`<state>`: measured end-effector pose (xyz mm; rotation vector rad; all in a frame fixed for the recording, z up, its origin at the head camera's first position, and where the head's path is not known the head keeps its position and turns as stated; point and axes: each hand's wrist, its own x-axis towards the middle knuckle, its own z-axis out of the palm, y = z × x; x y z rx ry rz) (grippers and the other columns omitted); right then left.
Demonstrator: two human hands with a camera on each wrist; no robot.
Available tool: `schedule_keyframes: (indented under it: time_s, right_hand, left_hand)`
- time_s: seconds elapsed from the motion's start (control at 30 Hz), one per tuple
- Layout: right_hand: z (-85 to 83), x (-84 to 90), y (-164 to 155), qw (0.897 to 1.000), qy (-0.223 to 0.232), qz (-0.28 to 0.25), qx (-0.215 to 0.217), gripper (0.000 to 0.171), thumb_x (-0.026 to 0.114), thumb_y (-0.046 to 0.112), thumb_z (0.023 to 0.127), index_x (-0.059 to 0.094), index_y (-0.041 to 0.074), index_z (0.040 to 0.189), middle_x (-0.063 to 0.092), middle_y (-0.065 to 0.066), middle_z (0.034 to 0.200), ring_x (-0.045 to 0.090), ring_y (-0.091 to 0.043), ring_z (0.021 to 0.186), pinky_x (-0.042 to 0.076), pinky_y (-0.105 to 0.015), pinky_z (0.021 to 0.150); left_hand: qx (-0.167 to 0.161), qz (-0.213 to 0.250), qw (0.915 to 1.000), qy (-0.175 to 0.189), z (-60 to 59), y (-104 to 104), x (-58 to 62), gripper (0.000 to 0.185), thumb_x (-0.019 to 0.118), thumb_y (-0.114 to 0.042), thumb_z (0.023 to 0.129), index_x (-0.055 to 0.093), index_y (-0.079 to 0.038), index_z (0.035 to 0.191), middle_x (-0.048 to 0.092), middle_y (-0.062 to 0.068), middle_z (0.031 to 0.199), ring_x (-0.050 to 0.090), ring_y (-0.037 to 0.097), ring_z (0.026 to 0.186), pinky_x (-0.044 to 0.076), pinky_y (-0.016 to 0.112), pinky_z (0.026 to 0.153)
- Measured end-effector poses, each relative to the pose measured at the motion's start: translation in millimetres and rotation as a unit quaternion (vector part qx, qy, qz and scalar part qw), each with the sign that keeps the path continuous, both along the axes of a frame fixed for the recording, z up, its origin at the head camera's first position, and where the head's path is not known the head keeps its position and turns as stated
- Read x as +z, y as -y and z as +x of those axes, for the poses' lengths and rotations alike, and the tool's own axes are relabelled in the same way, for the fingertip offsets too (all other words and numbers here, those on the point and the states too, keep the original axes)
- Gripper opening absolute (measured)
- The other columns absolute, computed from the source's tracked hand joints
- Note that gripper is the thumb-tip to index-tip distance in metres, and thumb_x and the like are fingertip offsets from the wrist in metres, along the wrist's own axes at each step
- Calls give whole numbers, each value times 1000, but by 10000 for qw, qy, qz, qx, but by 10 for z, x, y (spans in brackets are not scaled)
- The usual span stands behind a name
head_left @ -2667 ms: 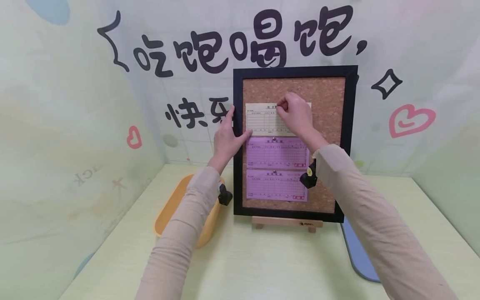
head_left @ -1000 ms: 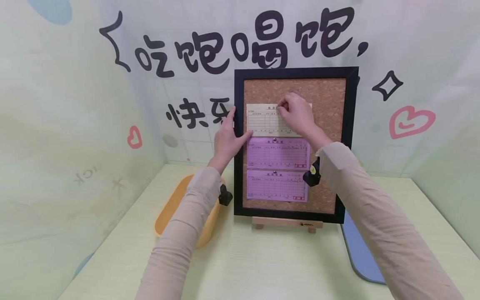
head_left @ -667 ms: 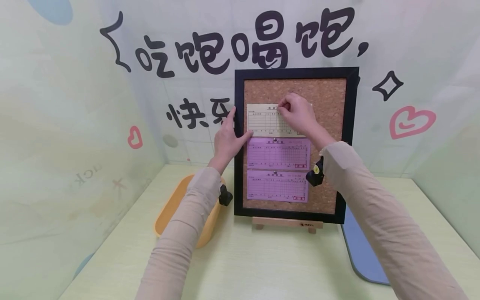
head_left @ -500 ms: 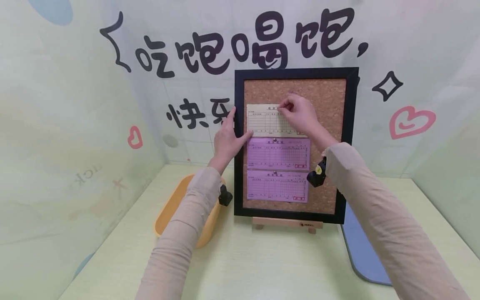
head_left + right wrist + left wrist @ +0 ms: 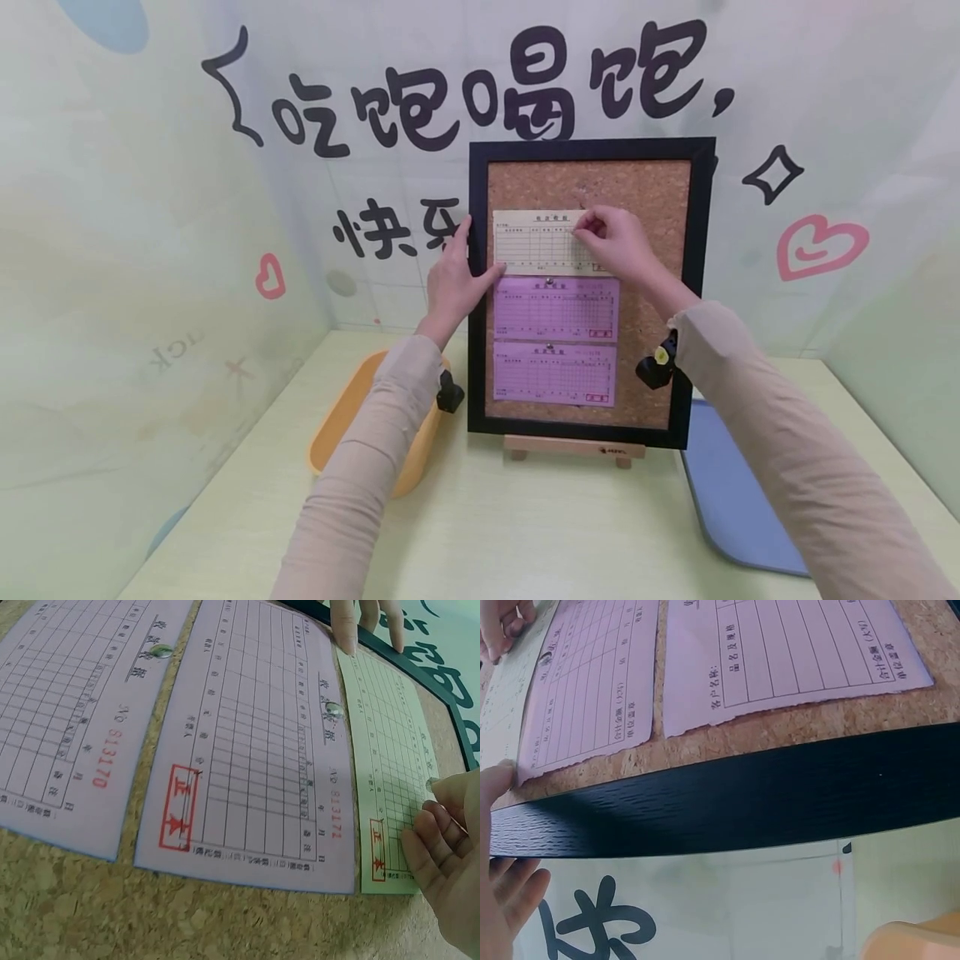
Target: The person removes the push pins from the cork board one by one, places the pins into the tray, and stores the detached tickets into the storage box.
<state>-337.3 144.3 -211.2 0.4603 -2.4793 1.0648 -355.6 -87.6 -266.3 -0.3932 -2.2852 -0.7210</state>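
The left hand (image 5: 452, 279) steadies the cork board (image 5: 660, 192) by its frame, thumb pressing the yellow slip (image 5: 528, 242) at the top, while the right hand (image 5: 618, 242) pinches something small I can't make out, likely a pin needing pushing in.

pink slip (image 5: 64, 731) "813170", pink slip (image 5: 255, 772) "813172"

Head view faces the cork board (image 5: 660, 192) squarely; both wrist views graze it closely, sharing its pinned slips (image 5: 255, 750).
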Motion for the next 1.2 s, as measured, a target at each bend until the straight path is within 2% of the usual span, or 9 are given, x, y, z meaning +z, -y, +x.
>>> schedule_keyframes:
  time_s: [0.17,0.4,0.47,0.57,0.67,0.8,0.9,1.1,1.2]
  right_hand:
    - [26,-33,-52,10000,-39,79,17,16,53,15,91,59,1,98,55,-11,88,47,-20,76,38,-29,66]
    - [45,-65,-95,9998,28,210,17,17,52,15,91,58,2,100,55,-11,89,46,-20,77,38,-30,65]
    - [47,-66,-102,9997,37,247,0,17,52,15,92,58,2,101,55,-12,89,46,-21,77,38,-30,65]
    - [49,-67,-108,9996,29,283,-11,17,53,15,91,58,2,101,55,-12,88,46,-21,77,37,-30,65]
    - [53,-69,-114,9995,4,310,-17,16,53,15,91,58,2,100,55,-12,88,46,-21,76,37,-30,65]
    - [54,-75,-116,9994,-13,336,-4,16,53,14,91,59,2,100,55,-11,89,47,-21,76,37,-30,65]
    - [52,-78,-116,9994,-6,346,10,17,53,15,91,59,2,100,55,-11,89,47,-20,77,37,-30,65]
    - [61,-67,-98,9994,-43,346,15,15,54,14,91,59,3,98,56,-10,88,47,-20,75,37,-30,64]
    - [67,-60,-86,9993,-82,370,38,14,54,14,90,59,3,97,56,-10,87,47,-20,75,37,-30,65]
  left_hand:
    - [20,-14,10000,19,-6,0,6,82,68,-40,77,28,-10,142,44,11,137,59,29,88,48,38,66]
    - [100,-226,9997,-22,5,-1,38,82,67,-43,77,29,-10,141,50,14,129,56,26,70,44,36,55]
    - [123,-304,9994,-59,0,6,49,81,67,-44,77,31,-10,141,51,14,127,56,24,69,44,34,55]
    - [153,-361,9990,-210,-10,27,71,77,68,-42,76,36,-9,138,54,13,120,57,23,69,44,34,55]
    - [140,-346,9981,-499,-22,51,114,69,71,-38,75,46,-7,131,57,12,112,58,24,76,46,36,60]
    - [21,-297,9960,-847,-25,71,207,57,72,-32,75,55,-5,121,58,12,105,58,26,87,47,37,66]
    - [-77,-387,9948,-937,-16,70,300,50,72,-28,75,57,-5,117,58,12,104,56,25,93,48,37,70]
    - [-221,-927,9927,-738,-3,22,502,44,68,-25,79,57,-6,118,58,10,111,53,26,104,45,36,86]
    - [-268,-1185,9911,-543,11,-13,595,43,67,-23,80,57,-6,118,58,9,114,53,25,107,44,36,89]
